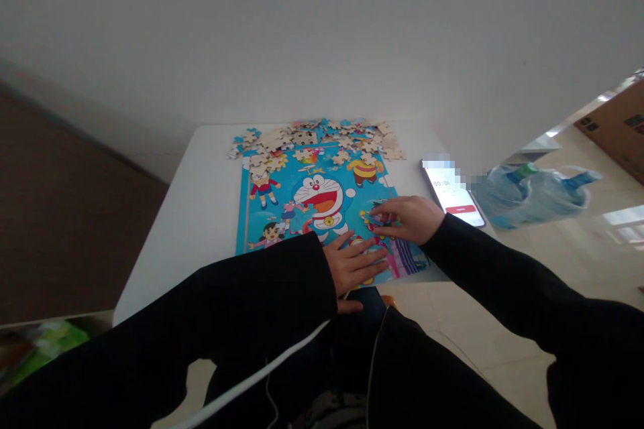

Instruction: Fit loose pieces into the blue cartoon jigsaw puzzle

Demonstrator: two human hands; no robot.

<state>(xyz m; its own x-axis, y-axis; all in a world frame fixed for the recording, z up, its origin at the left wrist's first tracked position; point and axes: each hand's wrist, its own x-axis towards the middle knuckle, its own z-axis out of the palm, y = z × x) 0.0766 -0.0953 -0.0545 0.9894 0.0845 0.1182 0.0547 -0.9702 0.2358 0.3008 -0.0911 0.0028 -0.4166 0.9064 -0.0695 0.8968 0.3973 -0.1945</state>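
A blue cartoon jigsaw puzzle (282,181) lies on the table, a round blue-and-white cat figure in its middle. My left hand (355,265) rests flat over the puzzle's near edge, fingers spread, thumb hanging past the border. To its right, my right hand (410,218) bends down onto the puzzle's right side, fingers and thumb drawn in a pinch; what sits between the tips is too small to make out. Loose puzzle pieces (274,141), many plain wood side up, are heaped along the far edge and partly cover the picture.
A phone (460,204) with a lit timer screen lies at the right edge of the white table (171,214). Beyond it, large clear water bottles (541,194) and a cardboard box (618,127) are on the floor. A wall stands behind; a white cable (272,369) crosses my lap.
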